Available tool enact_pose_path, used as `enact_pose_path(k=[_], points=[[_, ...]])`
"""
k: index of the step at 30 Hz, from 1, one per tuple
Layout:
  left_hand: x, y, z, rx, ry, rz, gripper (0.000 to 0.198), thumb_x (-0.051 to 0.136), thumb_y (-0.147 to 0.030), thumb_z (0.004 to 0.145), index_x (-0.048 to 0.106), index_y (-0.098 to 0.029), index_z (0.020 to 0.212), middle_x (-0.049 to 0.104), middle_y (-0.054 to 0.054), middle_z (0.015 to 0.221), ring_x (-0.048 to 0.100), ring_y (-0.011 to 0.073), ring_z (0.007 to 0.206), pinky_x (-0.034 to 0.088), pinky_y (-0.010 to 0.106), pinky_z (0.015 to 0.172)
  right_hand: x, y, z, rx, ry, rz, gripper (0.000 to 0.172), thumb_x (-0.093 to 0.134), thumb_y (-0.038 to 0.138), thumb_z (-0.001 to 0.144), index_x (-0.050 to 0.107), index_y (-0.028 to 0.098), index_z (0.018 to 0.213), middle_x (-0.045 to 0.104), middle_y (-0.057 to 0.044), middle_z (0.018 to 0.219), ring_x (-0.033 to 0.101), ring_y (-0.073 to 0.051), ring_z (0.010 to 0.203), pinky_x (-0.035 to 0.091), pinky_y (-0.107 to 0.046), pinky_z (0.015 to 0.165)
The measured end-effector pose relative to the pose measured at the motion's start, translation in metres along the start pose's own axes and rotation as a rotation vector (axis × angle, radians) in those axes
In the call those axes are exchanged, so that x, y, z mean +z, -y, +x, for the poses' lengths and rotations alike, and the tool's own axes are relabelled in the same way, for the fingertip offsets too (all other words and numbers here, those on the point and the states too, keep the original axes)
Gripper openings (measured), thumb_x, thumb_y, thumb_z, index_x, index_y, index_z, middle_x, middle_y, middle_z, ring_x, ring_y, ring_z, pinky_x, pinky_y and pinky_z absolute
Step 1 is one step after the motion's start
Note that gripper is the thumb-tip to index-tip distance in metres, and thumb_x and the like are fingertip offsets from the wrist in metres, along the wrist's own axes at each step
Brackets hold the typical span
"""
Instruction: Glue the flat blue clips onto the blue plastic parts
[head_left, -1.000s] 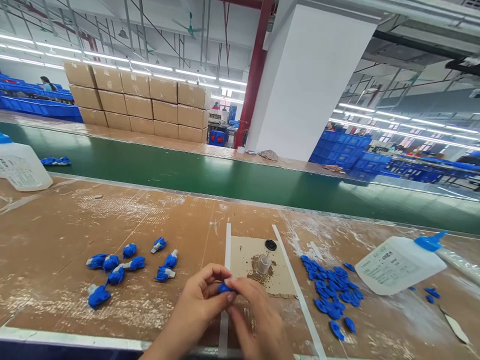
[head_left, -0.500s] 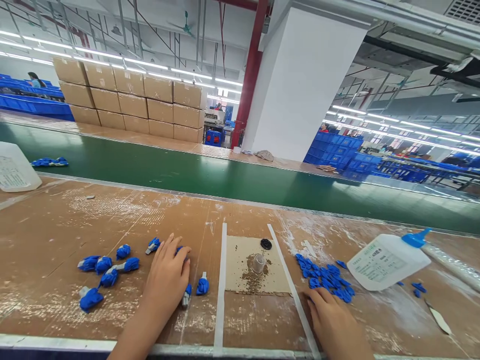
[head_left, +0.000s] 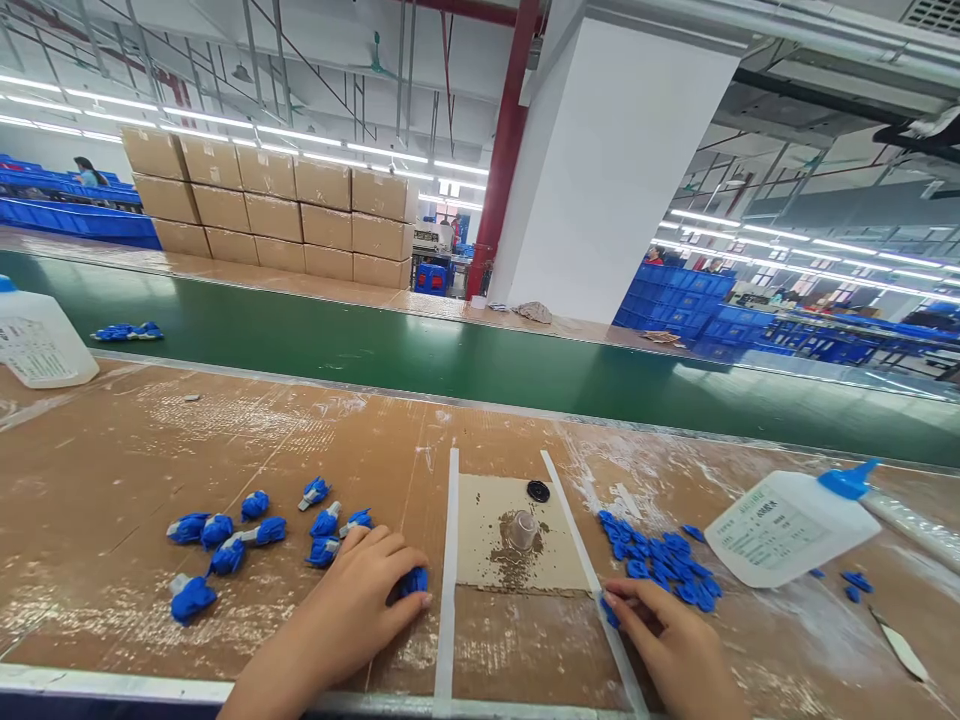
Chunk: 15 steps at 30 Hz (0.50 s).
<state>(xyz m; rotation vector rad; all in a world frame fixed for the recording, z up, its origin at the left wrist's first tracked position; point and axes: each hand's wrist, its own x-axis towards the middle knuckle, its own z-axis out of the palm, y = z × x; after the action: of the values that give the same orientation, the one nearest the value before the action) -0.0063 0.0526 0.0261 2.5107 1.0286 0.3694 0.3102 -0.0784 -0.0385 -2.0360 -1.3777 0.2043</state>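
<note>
My left hand rests low over the table, its thumb and fingers curled round a blue piece that they partly hide. Beside it lie several bunched blue pieces with grey-white tabs, and more of them farther left. Between the tape strips, a small clear cup stands on a wet-spotted cardboard sheet, near a black round lid. My right hand pinches a small flat blue piece at the right tape strip, just in front of a pile of similar blue pieces.
A white bottle with a blue nozzle leans at the right, close to a pale blade-like tool. Another white bottle stands far left. Behind the table runs a green conveyor belt, with blue pieces on it.
My left hand has shifted right and closed round a blue piece, uncovering others to its left. From the pile's edge, my right hand has come away slightly with a small blue piece.
</note>
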Motion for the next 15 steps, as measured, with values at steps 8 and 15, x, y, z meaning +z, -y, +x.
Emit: enact_pose_path(k=[8,15], points=[[-0.003,0.0,-0.002,-0.016,0.079,0.003,0.034,0.056,-0.011,0.077,0.061,-0.026,0.107,0.063,0.001,0.105,0.049,0.0225,0.104,0.026,0.04,0.097,-0.022,-0.013,0.004,-0.55,-0.022,-0.204,0.025,0.05,0.032,0.087,0.068,0.03,0.104,0.068,-0.002,0.108,0.064,-0.022,0.098,0.055,-0.038,0.084],[0.004,-0.001,0.001,-0.023,0.045,0.102,0.019,0.054,-0.013,0.081,0.062,-0.021,0.096,0.06,0.004,0.099,0.05,0.025,0.098,0.034,0.042,0.09,-0.024,-0.018,0.011,-0.683,0.245,-0.368,0.039,0.035,0.016,0.088,0.067,0.025,0.109,0.062,-0.004,0.115,0.063,-0.022,0.102,0.054,-0.039,0.086]])
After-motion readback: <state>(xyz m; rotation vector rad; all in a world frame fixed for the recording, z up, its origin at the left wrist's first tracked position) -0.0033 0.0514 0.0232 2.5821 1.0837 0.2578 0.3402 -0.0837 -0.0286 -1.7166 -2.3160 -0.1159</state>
